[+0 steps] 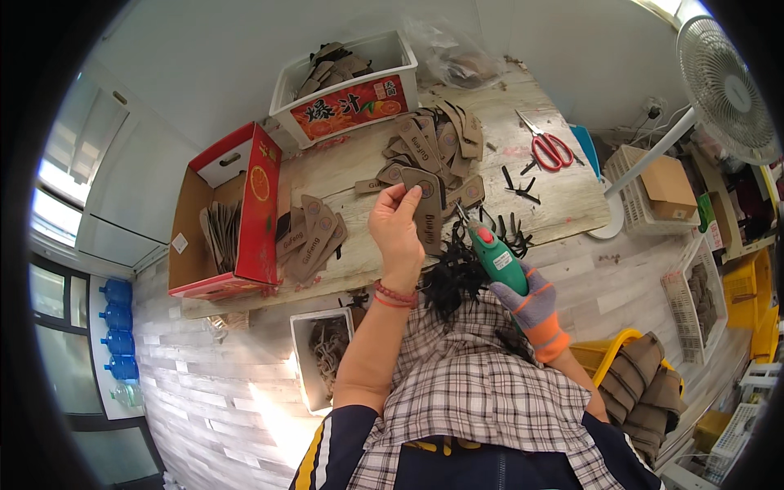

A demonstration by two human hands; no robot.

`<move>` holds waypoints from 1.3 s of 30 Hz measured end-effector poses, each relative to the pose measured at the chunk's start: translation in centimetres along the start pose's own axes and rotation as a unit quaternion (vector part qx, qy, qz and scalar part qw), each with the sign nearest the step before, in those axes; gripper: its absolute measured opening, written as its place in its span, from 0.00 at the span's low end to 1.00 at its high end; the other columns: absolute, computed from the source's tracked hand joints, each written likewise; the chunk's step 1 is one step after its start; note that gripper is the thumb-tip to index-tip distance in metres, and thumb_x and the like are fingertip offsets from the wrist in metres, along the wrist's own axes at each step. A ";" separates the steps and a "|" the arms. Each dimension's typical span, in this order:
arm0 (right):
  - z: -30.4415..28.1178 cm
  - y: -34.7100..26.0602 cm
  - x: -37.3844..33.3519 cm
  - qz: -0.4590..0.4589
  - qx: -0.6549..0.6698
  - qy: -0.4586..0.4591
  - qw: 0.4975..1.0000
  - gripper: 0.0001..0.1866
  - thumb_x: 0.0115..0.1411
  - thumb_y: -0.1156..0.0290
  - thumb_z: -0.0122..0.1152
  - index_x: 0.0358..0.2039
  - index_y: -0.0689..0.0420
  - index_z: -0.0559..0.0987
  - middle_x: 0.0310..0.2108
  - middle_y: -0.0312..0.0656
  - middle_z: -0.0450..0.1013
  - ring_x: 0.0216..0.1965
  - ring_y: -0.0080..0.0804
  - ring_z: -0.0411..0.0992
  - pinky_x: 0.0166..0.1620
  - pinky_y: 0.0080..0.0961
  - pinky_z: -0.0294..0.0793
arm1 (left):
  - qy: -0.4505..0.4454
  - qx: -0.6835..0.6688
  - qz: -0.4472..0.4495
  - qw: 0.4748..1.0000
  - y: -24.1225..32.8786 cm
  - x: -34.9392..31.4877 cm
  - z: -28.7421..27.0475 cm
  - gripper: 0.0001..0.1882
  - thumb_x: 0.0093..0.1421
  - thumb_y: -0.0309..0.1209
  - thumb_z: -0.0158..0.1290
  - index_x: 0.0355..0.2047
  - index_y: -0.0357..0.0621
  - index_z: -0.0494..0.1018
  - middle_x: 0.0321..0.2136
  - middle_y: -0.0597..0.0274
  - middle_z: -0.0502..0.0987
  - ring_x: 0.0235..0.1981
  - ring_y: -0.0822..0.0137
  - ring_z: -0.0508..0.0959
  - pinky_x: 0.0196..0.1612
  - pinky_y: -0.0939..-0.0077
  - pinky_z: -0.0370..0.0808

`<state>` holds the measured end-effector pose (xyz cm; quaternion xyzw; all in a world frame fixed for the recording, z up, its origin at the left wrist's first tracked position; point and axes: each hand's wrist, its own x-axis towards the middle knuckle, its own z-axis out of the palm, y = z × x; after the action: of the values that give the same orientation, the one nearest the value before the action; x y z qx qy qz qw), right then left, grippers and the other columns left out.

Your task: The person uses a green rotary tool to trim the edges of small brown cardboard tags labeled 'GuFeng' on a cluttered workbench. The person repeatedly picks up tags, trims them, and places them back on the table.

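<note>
My left hand (396, 222) is bare and pinches a brown insole-shaped piece (427, 214) with dark lettering and a round emblem, thumb on top near its upper end. In a grey and orange glove, my right hand (531, 304) grips green electric scissors (500, 260) with a red button. Their narrow metal tip points up and left, close to the held piece but seemingly apart from it. A tangle of black strips (451, 282) hangs at the table edge just below. Beyond my left hand lies a heap of similar brown pieces (420, 147).
On the worn table (359, 175) stand a red cardboard box (263, 214) and a white bin (400, 65), both holding brown pieces. Red-handled scissors (552, 152) lie among black scraps at right. A white fan (727, 90), crates (694, 302) and a yellow basket (600, 355) occupy the right side.
</note>
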<state>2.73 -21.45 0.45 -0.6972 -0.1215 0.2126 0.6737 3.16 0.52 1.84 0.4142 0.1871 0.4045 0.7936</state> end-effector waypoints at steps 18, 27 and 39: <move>-0.4 -0.5 -0.1 0.004 -0.051 0.004 0.999 0.25 0.50 0.68 0.69 0.47 0.63 0.72 0.30 0.36 0.75 0.28 0.17 0.71 0.31 0.15 0.73 | 0.001 -0.064 -0.054 0.997 -3.4 -3.1 0.3 0.07 0.56 0.19 0.55 0.32 0.39 0.68 0.29 0.64 0.75 0.28 0.77 0.73 0.32 0.86 0.70; -0.8 -0.4 0.2 0.003 -0.037 0.004 0.999 0.25 0.50 0.68 0.70 0.47 0.63 0.72 0.29 0.35 0.75 0.27 0.15 0.70 0.28 0.13 0.71 | -0.034 -0.036 -0.082 0.995 -3.2 -4.0 0.0 0.07 0.55 0.19 0.55 0.33 0.41 0.70 0.30 0.65 0.77 0.29 0.77 0.74 0.32 0.86 0.69; -0.7 -1.1 -0.1 0.003 -0.020 -0.012 1.000 0.22 0.51 0.71 0.67 0.45 0.64 0.72 0.27 0.35 0.73 0.25 0.17 0.69 0.28 0.14 0.70 | -0.080 0.096 -0.010 0.992 -2.1 -2.1 -1.1 0.06 0.57 0.20 0.53 0.36 0.33 0.74 0.31 0.63 0.78 0.30 0.77 0.75 0.35 0.86 0.73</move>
<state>3.10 -22.10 1.61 -0.7081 -0.1314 0.2210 0.6577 2.22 -1.26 -0.62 0.5179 0.1651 0.3420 0.7665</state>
